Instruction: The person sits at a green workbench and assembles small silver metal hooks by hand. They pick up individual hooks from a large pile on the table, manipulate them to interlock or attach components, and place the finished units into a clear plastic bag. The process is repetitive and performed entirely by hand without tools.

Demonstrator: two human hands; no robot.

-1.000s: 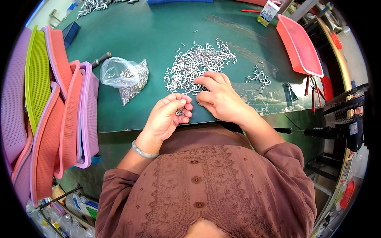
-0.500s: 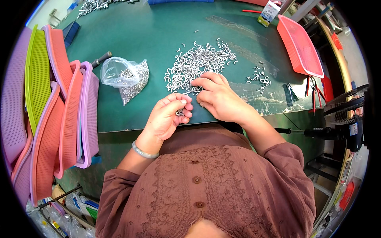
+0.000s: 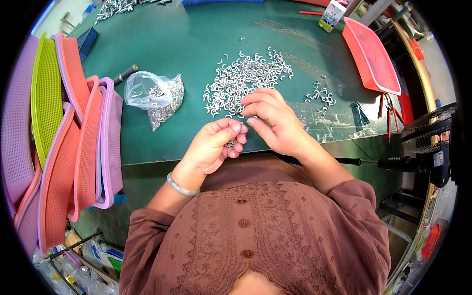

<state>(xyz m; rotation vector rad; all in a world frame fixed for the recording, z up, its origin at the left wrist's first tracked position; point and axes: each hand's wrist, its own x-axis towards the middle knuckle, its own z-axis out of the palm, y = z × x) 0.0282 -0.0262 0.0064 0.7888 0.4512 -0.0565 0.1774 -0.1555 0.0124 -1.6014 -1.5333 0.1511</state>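
A heap of small, curved, silvery metal pieces [image 3: 236,81] lies on the green tabletop in front of me. My left hand [image 3: 214,145] is curled shut at the table's near edge, with several of the metal pieces [image 3: 230,143] showing between its fingers and palm. Just right of it is my right hand [image 3: 275,120], fingers stretched over the heap's near edge and thumb spread apart, close to the left fingertips. I see nothing between its fingers. A clear plastic bag [image 3: 162,101] partly filled with similar pieces rests left of the heap.
Stacked plastic baskets [image 3: 73,162] in purple, green and coral stand along the left. A smaller cluster of metal pieces [image 3: 322,96] lies right of the heap. Farther right are a coral basket [image 3: 371,59], red-handled pliers [image 3: 390,115] and a fan [image 3: 427,142]. A carton [image 3: 332,17] stands at the back.
My right hand has drawn back from the heap, and its thumb has come near my left fingertips. My left hand has shifted slightly right, its fingers still curled round the metal pieces.
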